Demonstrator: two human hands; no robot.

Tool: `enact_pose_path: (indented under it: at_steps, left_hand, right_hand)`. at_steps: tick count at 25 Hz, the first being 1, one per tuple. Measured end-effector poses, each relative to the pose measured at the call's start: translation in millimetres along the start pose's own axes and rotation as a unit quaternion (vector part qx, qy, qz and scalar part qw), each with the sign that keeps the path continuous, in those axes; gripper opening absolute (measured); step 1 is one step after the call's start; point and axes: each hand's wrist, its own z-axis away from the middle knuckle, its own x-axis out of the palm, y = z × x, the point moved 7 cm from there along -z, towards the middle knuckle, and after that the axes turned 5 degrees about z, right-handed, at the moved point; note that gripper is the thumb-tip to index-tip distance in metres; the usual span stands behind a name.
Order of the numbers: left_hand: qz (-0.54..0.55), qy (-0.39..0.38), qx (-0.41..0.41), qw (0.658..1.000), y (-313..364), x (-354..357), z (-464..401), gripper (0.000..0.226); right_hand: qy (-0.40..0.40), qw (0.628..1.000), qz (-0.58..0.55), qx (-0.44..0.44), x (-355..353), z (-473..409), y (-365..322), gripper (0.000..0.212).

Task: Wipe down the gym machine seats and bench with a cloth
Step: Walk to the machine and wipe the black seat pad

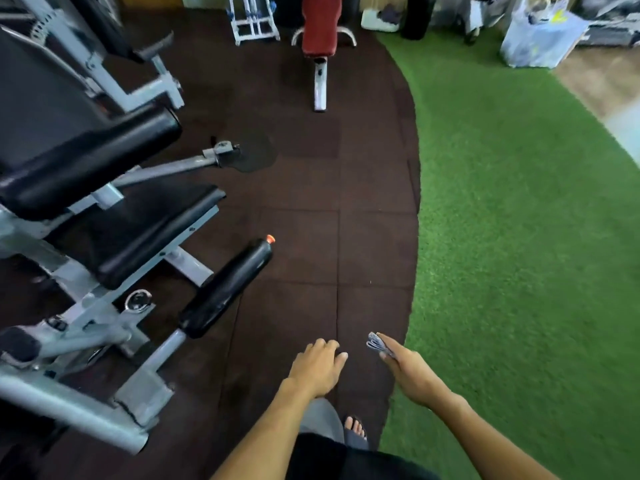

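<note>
The right hand (412,372) pinches a folded cloth (377,344), fingers together on it, at 5 o'clock. The left hand (318,367) hangs empty beside it, fingers loosely apart. The black machine seat (138,233) sits at 9 o'clock, the red bench (320,26) at 12. Bare dark floor mat (311,202) lies between, edged by green turf (519,220) at 3 o'clock.

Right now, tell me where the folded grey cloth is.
The folded grey cloth is low in the head view, right of centre, pinched in the right hand over the dark rubber floor tiles, beside the green turf.

Machine seat (138,233) left, bench (320,26) far ahead.
</note>
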Motion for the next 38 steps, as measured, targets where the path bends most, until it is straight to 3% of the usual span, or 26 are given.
enact_pose_path:
  at_steps: [11, 16, 20, 27, 30, 33, 38]
  left_hand:
    - [0.016, 0.040, -0.050, 0.998, -38, -290, -332, 0.046]
    - [0.073, 0.099, -0.103, 0.987, -88, -432, -436, 0.044]
    - [0.131, 0.144, -0.178, 0.965, -150, -504, -504, 0.045]
    - [0.246, 0.238, -0.358, 0.869, -261, -618, -574, 0.048]
    - [0.273, 0.261, -0.438, 0.816, -294, -646, -570, 0.058]
    - [0.322, 0.291, -0.497, 0.751, -341, -667, -563, 0.047]
    - [0.362, 0.311, -0.582, 0.658, -411, -664, -537, 0.047]
  right_hand:
    - [-0.037, 0.997, 0.037, -0.053, -165, -410, -125, 0.043]
    - [-0.086, 0.989, 0.055, -0.107, -220, -585, -234, 0.043]
    - [-0.153, 0.966, 0.100, -0.183, -226, -726, -317, 0.043]
    - [-0.317, 0.875, 0.204, -0.303, -190, -934, -485, 0.045]
    - [-0.370, 0.826, 0.235, -0.354, -157, -970, -551, 0.046]
    - [-0.419, 0.776, 0.263, -0.391, -107, -999, -608, 0.045]
    - [-0.487, 0.711, 0.287, -0.419, -22, -1006, -678, 0.045]
